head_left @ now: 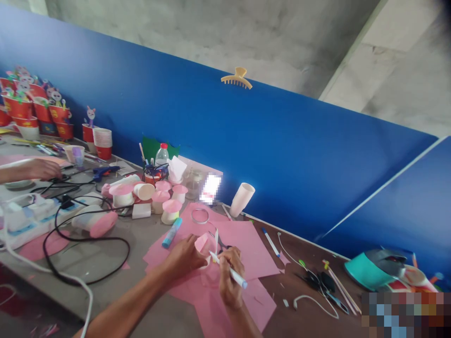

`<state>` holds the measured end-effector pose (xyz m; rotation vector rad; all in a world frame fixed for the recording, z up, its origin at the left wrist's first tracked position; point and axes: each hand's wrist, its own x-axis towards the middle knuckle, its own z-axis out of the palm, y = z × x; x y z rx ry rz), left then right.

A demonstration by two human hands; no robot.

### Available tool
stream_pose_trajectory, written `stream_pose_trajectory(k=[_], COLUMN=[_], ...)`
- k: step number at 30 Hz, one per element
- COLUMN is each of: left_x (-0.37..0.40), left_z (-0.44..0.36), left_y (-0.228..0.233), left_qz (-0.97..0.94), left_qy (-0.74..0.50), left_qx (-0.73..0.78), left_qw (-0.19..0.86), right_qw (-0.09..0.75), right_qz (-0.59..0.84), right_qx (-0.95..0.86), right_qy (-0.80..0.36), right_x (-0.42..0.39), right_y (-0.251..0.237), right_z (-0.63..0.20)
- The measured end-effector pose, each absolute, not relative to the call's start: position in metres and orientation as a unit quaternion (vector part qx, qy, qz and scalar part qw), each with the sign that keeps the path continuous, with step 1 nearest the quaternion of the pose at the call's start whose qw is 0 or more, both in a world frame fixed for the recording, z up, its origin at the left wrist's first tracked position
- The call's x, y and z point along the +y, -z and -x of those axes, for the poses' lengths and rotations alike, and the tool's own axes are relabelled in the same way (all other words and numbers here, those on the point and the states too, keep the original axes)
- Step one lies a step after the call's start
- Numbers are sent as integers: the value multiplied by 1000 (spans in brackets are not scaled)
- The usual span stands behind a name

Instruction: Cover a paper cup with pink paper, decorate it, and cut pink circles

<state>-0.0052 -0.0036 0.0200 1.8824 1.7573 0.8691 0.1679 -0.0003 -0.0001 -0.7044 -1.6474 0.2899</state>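
Observation:
My left hand (186, 256) is closed on a small piece of pink paper (203, 243), pinched between thumb and fingers; its full shape is partly hidden. My right hand (230, 274) grips a white marker pen (237, 277) with a pale blue end, its tip angled toward the pink piece. Both hands are over a spread of pink paper sheets (243, 244). Just beyond them lie scissors (222, 245), half covered by the right hand. A blue glue stick or tube (172, 233) rests left of the sheets, and a tape-like ring (200, 215) lies behind.
Several pink-topped paper cups (171, 211) stand left of the sheets. Black cables (91, 239) and a power strip (28, 220) spread further left, near another person's hand (44, 168). A paper cup stack (242, 199) leans by the blue partition (282, 155). Earphones (317, 298) lie right.

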Motion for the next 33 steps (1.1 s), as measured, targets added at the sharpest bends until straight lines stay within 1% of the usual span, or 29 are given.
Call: stream_pose_trajectory(k=[5,12,18,24,33], left_x=[-5,-4,-1,-2,3], left_z=[5,5,6,5,7], left_y=[-24,-23,-13,-17,-10], left_qz=[-674,-673,-674,-673,-686], left_qy=[-305,-295,-302,-299,-283], left_qx=[629,630,632,631,633], left_qw=[239,249,236,244,221], right_qw=[614,592,596,605,614], right_qz=[306,294,293,296,317], right_qx=[-718,-745,-745,-736,-719], right_qy=[-117,-91,-66,-60,-69], right_x=[-1,-4,-4,-1,4], right_y=[-2,-8,-9,-6,2], right_z=[-167,-166,-165,-164,-165])
